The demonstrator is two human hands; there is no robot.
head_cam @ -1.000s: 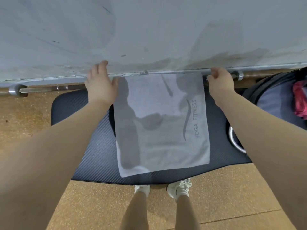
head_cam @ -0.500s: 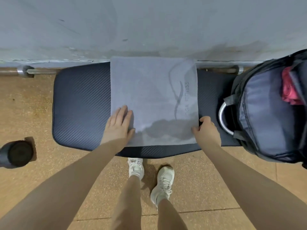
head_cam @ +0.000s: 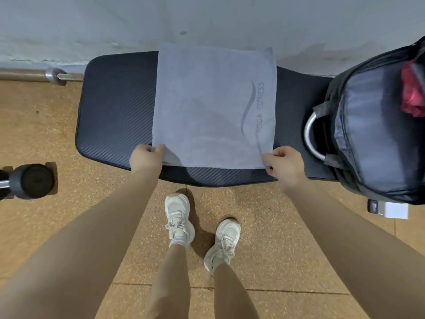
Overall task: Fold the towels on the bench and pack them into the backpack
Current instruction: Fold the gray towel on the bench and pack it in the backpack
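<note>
A grey towel (head_cam: 207, 107) with a printed logo lies flat across the middle of the dark padded bench (head_cam: 117, 107). My left hand (head_cam: 145, 157) pinches its near left corner. My right hand (head_cam: 284, 165) pinches its near right corner. Both corners sit at the bench's front edge. An open black backpack (head_cam: 377, 139) stands on the bench's right end, with something red (head_cam: 412, 95) inside it.
A grey wall runs behind the bench. A metal bar (head_cam: 34, 75) lies along the floor at the back left. A black dumbbell (head_cam: 27, 180) rests on the floor at the left. A small white and black object (head_cam: 388, 209) lies under the backpack. My feet stand before the bench.
My hands came back from the towel's far edge to its near edge. The left hand, flat on the towel half a second ago, now pinches the corner; the right pinches its corner.
</note>
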